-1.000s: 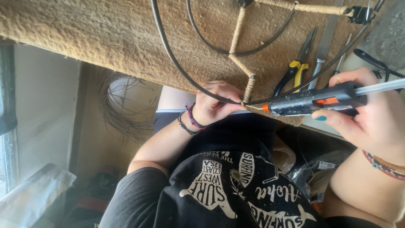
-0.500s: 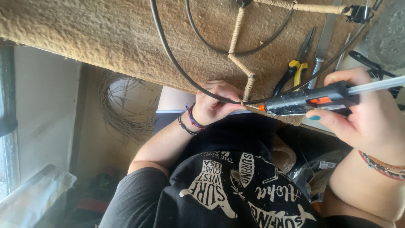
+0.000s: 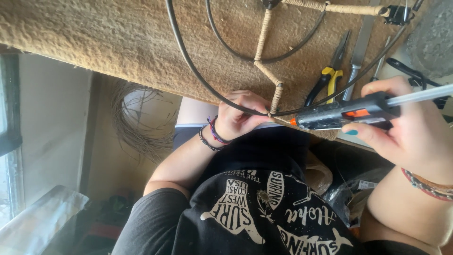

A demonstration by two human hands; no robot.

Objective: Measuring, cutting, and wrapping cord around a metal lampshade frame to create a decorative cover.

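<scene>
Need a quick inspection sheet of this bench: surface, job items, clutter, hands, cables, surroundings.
Surface: tan fibrous mat covers the bench.
Job items: dark wire hoop with twine-wrapped spokes lies on the mat; glue gun has its nozzle at the joint where a spoke meets the hoop.
Clutter: yellow-handled pliers, a flat metal tool, a black clip on one spoke.
Hands: left hand pinches the hoop at the joint; right hand grips the glue gun.
Cables: nothing seen.
Surroundings: coil of thin wire by the wall, window at the frame's left, plastic bags under the bench.
</scene>
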